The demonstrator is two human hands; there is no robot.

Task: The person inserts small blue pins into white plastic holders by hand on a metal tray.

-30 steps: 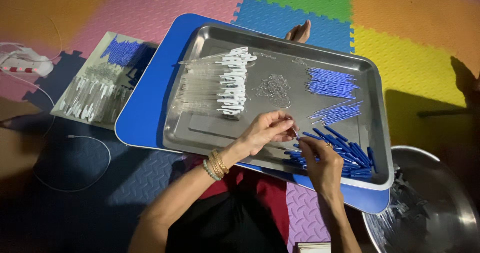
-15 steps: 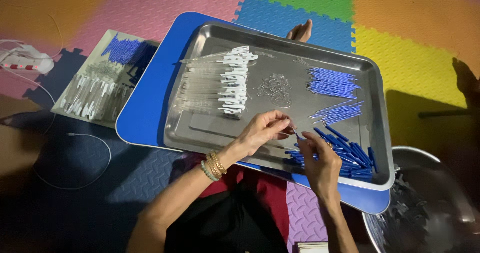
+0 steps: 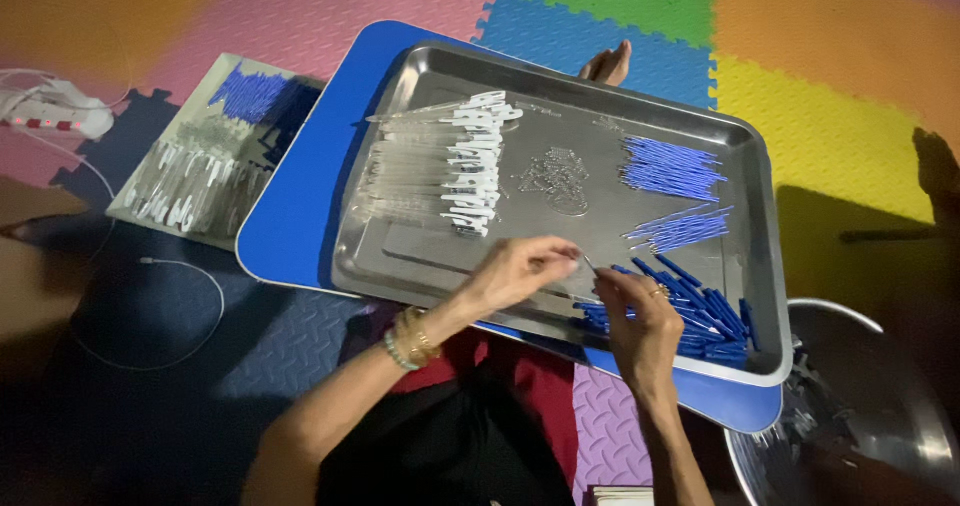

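Observation:
A steel tray (image 3: 420, 266) rests on a blue board (image 3: 300, 216) over my lap. My left hand (image 3: 515, 271) and my right hand (image 3: 635, 311) meet over the tray's near edge, pinching a thin clear pen tube (image 3: 580, 278) between them. Next to my right hand lies a heap of blue pen caps (image 3: 705, 311). Farther back lie clear tubes with white ends (image 3: 440, 171), a small pile of metal springs (image 3: 555, 176) and two bundles of thin blue refills (image 3: 670, 171).
A flat box of more clear and blue parts (image 3: 205, 166) lies left of the board on the foam mat. A round steel bowl (image 3: 870, 416) sits at lower right. A white power strip (image 3: 55, 111) and cable lie far left. A bare foot (image 3: 605, 64) shows behind the tray.
My hands have stayed together at the tray's near edge with only small finger movements. The camera has shifted slightly.

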